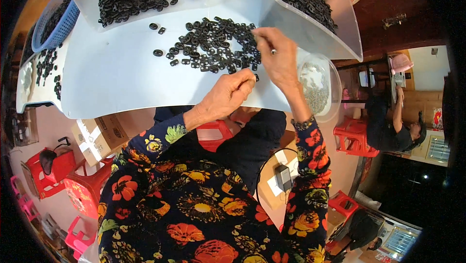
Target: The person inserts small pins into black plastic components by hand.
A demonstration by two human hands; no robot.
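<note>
A loose pile of small black plastic pieces (208, 42), many oval with two holes, lies on the white tabletop (116, 68). My left hand (225, 93) is closed in a pinch at the near side of the pile. A small black piece (257, 77) shows at its fingertips. My right hand (279, 56) has its thumb and forefinger pressed together at the pile's right edge. A small shiny metal bit (273, 51) shows by its curled fingers, and what the fingertips grip is too hidden to tell. Right of this hand stands a clear round tub (334, 88) with tiny silvery parts.
Two translucent bins (357, 39) (80, 0) of black pieces stand at the back. A blue basket (68, 20) with more is at the left. Below are cardboard boxes (99, 141) and red stools (90, 185). Two other people (388, 122) (361, 229) are off to the right.
</note>
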